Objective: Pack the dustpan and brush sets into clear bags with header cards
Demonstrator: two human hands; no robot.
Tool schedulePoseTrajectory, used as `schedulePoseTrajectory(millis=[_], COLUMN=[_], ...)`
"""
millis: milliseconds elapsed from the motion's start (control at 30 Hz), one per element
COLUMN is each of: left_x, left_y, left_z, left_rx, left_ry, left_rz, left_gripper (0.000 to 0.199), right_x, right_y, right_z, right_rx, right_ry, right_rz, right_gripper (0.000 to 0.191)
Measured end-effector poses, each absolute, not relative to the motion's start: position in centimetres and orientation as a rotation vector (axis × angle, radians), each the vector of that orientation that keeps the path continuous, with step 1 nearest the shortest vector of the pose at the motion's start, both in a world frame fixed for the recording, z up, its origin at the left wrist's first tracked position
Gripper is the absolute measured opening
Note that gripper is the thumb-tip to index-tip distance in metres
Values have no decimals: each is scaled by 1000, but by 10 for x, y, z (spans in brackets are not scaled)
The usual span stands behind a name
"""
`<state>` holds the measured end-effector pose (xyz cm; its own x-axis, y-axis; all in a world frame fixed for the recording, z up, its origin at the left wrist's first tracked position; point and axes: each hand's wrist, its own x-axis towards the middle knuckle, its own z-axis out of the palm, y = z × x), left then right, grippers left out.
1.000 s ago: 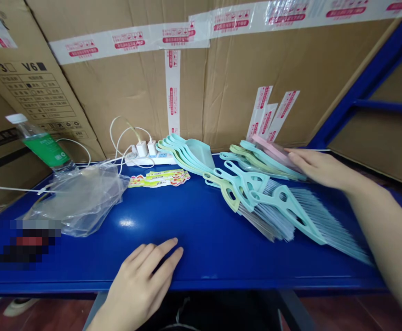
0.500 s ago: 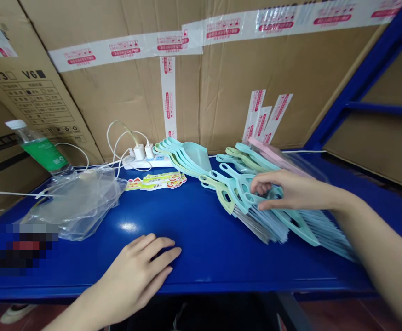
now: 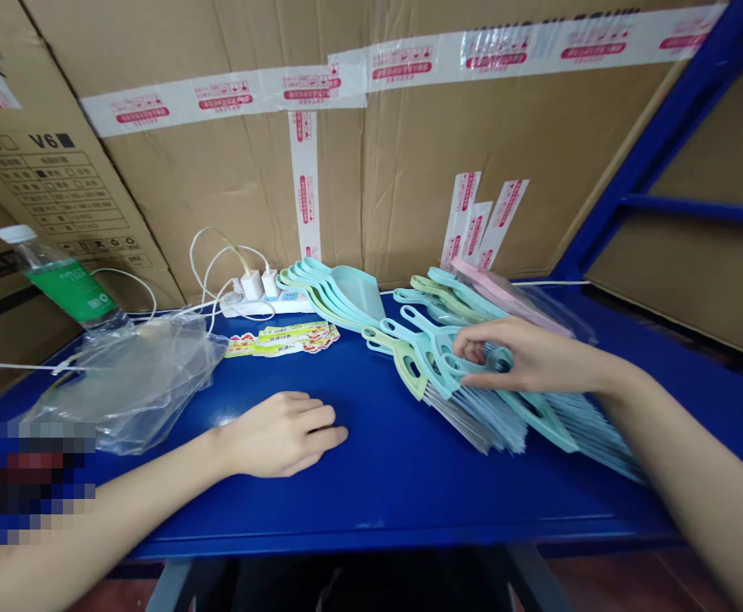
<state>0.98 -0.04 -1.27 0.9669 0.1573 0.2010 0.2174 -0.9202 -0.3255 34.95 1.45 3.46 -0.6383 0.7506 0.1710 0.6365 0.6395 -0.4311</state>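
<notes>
My left hand (image 3: 286, 435) rests on the blue tabletop, its fingers curled into a loose fist with nothing seen in them. My right hand (image 3: 515, 353) reaches in from the right and is closed around a light-blue hand brush (image 3: 456, 365), fingers behind and thumb in front; part of the brush is hidden by the hand. Beside and under it lie several more hand brushes, among them a light-green one (image 3: 410, 365), with grey-blue bristles pointing toward the table's front. Behind these are bagged pieces with blue, green and pink handles (image 3: 486, 280).
Nested dustpans (image 3: 352, 293) lean by the cardboard at the back, next to a white power strip (image 3: 282, 302) with plugs and cables. Colourful labels (image 3: 282, 338) lie in front. Clear plastic bags (image 3: 135, 374) and a green-labelled bottle (image 3: 69, 285) are at left. A blue frame (image 3: 639, 161) stands right.
My left hand has moved farther onto the table, slightly right, and its fingers have drawn in. The right hand stays at the brushes. The view has shifted slightly.
</notes>
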Motion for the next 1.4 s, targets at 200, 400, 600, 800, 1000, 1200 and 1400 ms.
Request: schedulePoseTrajectory(millis=[200,400,600,800,1000,1200,1400], left_x=[6,5,3,1,3,27,73], left_y=[-5,-5,-4,1,17,46,79], left_z=[-16,-14,-7,-10,-13,3,31], left_rx=[-2856,-3118,-3354,-3414,-3330,-2886,-2539], left_ry=[-377,-814,-1417,-1548,-1531,-1108,-1052], left_rz=[-288,-609,-1091,-1118,-1042,-651,-108], left_gripper=[32,31,43,49,23,26,34], right_x=[341,301,233,210,215,213,215], right_y=[13,4,-11,-9,-10,-11,-10], right_z=[39,35,27,6,-4,-5,-6], right_rx=[-1091,-1006,-902,-889,-1026,-1047,-1036], right_ry=[-2467,-2558,-2762,-2781,-2738,-2730,-2725], right_rz=[344,221,-88,-235,-12,135,193], right_gripper=[20,12,2,10,10,10,12])
